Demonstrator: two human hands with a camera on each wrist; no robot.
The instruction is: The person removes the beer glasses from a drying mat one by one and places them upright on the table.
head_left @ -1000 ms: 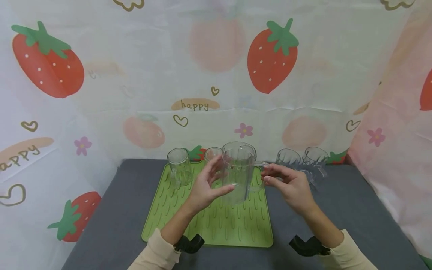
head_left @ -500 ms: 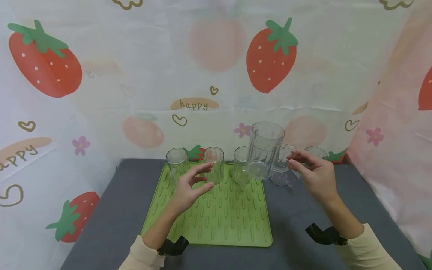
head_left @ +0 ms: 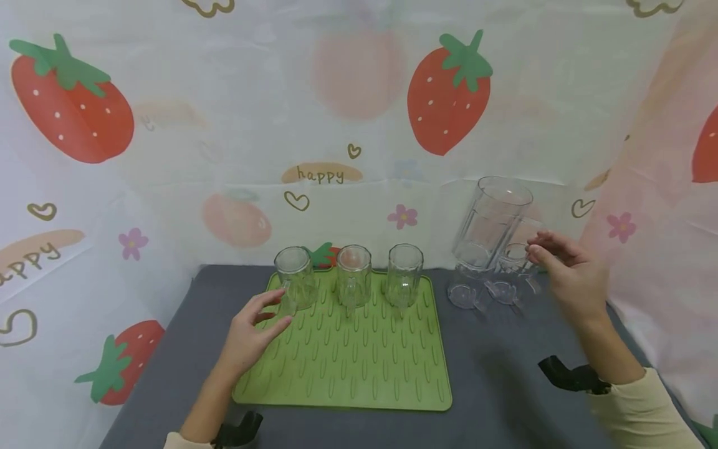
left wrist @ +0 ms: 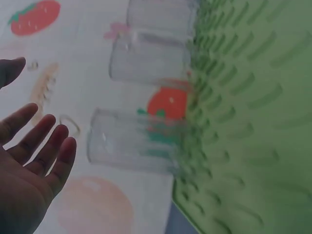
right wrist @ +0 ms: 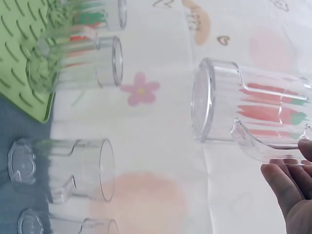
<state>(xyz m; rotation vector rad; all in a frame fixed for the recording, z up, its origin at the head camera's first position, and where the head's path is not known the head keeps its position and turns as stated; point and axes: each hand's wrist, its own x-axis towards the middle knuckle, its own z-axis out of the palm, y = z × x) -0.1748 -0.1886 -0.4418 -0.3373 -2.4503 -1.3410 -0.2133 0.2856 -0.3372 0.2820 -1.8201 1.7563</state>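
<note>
A clear glass mug (head_left: 487, 227) hangs tilted in the air at the right, its handle pinched between the thumb and fingers of my right hand (head_left: 578, 274). In the right wrist view the mug (right wrist: 263, 105) shows its thick base and the handle at my fingertips. My left hand (head_left: 247, 333), fingers spread and holding nothing, is over the left side of the green mat (head_left: 348, 374). Just beyond its fingers stands the leftmost mug (head_left: 300, 280) on the mat. The left wrist view shows this left hand (left wrist: 29, 175) apart from the mugs.
Along the mat's back edge, a middle mug (head_left: 353, 277) and a right mug (head_left: 405, 277) stand upright beside the leftmost one. Two more mugs, including a near one (right wrist: 73, 168), stand on the grey table (head_left: 477, 374) right of the mat. A strawberry-print cloth (head_left: 359, 125) hangs behind.
My right hand has carried the mug from over the mat up and to the right, above the two table mugs. My left hand has come away from the mug and moved left and down.
</note>
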